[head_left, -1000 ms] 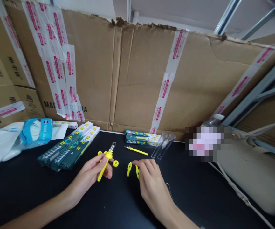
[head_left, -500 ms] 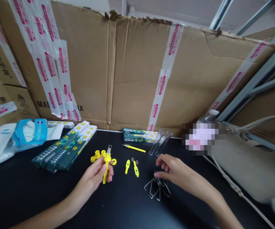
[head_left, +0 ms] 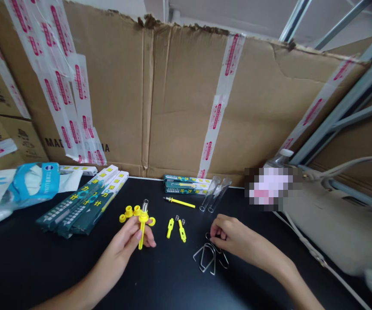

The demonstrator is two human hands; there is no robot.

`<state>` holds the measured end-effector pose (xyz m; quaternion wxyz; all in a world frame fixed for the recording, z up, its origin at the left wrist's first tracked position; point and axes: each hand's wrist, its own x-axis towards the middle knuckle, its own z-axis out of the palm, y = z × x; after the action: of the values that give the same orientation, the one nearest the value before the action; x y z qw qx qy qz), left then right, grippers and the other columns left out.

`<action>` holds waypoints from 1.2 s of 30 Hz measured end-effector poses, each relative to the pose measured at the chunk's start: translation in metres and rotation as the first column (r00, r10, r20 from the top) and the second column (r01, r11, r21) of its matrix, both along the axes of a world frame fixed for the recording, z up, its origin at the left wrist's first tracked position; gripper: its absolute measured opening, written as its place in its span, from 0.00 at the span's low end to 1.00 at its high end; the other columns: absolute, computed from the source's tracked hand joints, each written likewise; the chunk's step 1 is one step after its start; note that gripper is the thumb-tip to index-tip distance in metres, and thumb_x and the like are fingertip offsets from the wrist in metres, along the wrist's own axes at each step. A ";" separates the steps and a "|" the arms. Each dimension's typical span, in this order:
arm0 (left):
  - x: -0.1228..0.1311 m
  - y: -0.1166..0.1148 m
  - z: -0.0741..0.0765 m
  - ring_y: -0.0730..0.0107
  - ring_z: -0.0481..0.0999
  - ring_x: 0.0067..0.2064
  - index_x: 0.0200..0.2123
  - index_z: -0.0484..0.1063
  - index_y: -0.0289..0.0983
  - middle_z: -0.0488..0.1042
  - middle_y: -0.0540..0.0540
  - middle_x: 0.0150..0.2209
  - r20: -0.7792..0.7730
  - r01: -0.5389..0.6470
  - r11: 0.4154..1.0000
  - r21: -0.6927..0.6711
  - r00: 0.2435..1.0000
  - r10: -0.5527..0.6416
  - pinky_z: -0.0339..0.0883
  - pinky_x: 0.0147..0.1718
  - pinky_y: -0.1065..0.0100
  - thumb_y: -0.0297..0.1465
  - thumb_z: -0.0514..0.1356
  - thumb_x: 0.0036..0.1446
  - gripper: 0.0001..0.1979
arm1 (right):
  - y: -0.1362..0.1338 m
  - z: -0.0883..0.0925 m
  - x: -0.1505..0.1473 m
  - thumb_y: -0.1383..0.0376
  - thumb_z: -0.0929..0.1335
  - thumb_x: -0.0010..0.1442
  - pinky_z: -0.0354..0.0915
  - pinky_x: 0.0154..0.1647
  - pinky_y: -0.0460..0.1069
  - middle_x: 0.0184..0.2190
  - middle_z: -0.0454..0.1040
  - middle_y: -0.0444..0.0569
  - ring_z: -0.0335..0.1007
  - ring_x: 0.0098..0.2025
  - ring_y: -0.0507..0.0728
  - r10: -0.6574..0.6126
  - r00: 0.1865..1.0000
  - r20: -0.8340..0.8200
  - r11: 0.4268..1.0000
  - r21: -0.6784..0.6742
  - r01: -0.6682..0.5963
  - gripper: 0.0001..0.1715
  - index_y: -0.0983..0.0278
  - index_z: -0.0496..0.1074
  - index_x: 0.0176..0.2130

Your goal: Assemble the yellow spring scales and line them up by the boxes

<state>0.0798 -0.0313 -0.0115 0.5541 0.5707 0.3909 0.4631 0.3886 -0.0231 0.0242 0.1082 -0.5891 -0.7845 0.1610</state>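
Observation:
My left hand (head_left: pixel 132 236) is closed round a yellow spring scale core (head_left: pixel 142 224), a rod with a collar and a metal spring with a loop on top, held upright. Yellow caps (head_left: pixel 128 211) lie just behind that hand. My right hand (head_left: pixel 227 232) pinches at a wire hook (head_left: pixel 208 236) on the pile of bent metal hooks (head_left: pixel 207 258); its fingertips are partly hidden. Between the hands lie two flat yellow pieces (head_left: pixel 182 231) with small clear bits near their ends. Another yellow rod with a spring (head_left: pixel 181 202) lies farther back.
Two clear tubes (head_left: pixel 216 196) lie behind my right hand, beside green-and-white boxes (head_left: pixel 186 185). More such boxes (head_left: pixel 85 200) and a blue tissue pack (head_left: pixel 37 183) are at left. A beige bag (head_left: pixel 330 219) stands at right. Cardboard (head_left: pixel 179 107) walls off the back.
My right hand has come down to the hooks and its fingers have closed there. The left hand still holds the yellow core, nearly in place. The view has shifted slightly.

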 end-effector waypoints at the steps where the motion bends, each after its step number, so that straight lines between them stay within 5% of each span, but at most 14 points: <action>1: 0.001 -0.001 0.002 0.63 0.76 0.36 0.39 0.72 0.39 0.76 0.47 0.32 -0.004 0.005 1.000 0.002 1.000 -0.005 0.68 0.40 0.64 0.52 0.61 0.59 0.21 | -0.001 -0.001 0.000 0.71 0.67 0.54 0.68 0.33 0.50 0.32 0.76 0.47 0.76 0.33 0.57 0.003 1.000 0.000 1.000 0.009 -0.003 0.07 0.62 0.76 0.33; 8: 0.003 -0.004 0.006 0.60 0.78 0.38 0.41 0.71 0.39 0.78 0.46 0.34 -0.027 0.019 1.000 -0.016 0.999 -0.019 0.70 0.42 0.62 0.53 0.60 0.59 0.22 | 0.004 -0.016 -0.002 0.75 0.64 0.51 0.70 0.33 0.49 0.31 0.74 0.46 0.75 0.30 0.54 0.093 0.996 0.002 0.973 0.211 -0.091 0.11 0.62 0.73 0.28; 13: 0.003 -0.004 0.006 0.56 0.81 0.39 0.43 0.69 0.38 0.79 0.43 0.37 0.023 0.012 0.996 -0.087 1.000 -0.010 0.72 0.41 0.60 0.52 0.62 0.57 0.24 | 0.007 -0.007 -0.014 0.73 0.63 0.58 0.70 0.37 0.53 0.32 0.74 0.50 0.75 0.35 0.59 0.107 0.990 0.089 0.957 0.260 -0.126 0.09 0.63 0.70 0.31; 18: 0.005 -0.003 0.006 0.57 0.81 0.37 0.44 0.68 0.38 0.79 0.43 0.37 0.091 -0.018 0.993 -0.120 0.995 0.030 0.73 0.38 0.61 0.50 0.66 0.54 0.24 | -0.001 -0.003 -0.041 0.71 0.63 0.63 0.68 0.34 0.50 0.31 0.73 0.45 0.73 0.31 0.55 0.119 0.984 -0.130 0.969 0.232 -0.087 0.06 0.61 0.65 0.37; 23: 0.006 -0.003 0.004 0.62 0.81 0.35 0.44 0.69 0.39 0.79 0.47 0.35 0.148 -0.016 0.989 -0.145 0.988 0.038 0.73 0.39 0.63 0.47 0.66 0.55 0.22 | -0.026 -0.022 -0.083 0.69 0.63 0.66 0.68 0.35 0.45 0.33 0.74 0.43 0.73 0.32 0.52 0.314 0.872 -0.377 0.921 0.345 -0.183 0.04 0.59 0.65 0.40; 29: 0.006 -0.005 0.003 0.62 0.81 0.37 0.46 0.68 0.39 0.81 0.46 0.36 0.185 -0.007 0.979 -0.204 0.982 0.045 0.75 0.39 0.63 0.45 0.68 0.53 0.23 | -0.040 -0.038 -0.113 0.71 0.63 0.66 0.69 0.33 0.44 0.31 0.73 0.45 0.72 0.30 0.52 0.506 0.765 -0.399 0.843 0.417 -0.340 0.06 0.60 0.66 0.42; 36: 0.005 -0.007 0.004 0.65 0.81 0.35 0.45 0.65 0.39 0.81 0.47 0.34 0.176 -0.003 0.970 -0.243 0.983 0.048 0.77 0.38 0.64 0.47 0.69 0.52 0.25 | -0.037 -0.036 -0.112 0.69 0.63 0.67 0.70 0.36 0.44 0.33 0.74 0.44 0.73 0.31 0.51 0.375 0.759 -0.532 0.922 0.294 -0.250 0.05 0.61 0.67 0.42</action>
<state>0.0853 -0.0382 -0.0077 0.6465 0.4496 0.3997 0.4692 0.2765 -0.0604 -0.0118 0.3730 -0.3574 -0.8138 0.2664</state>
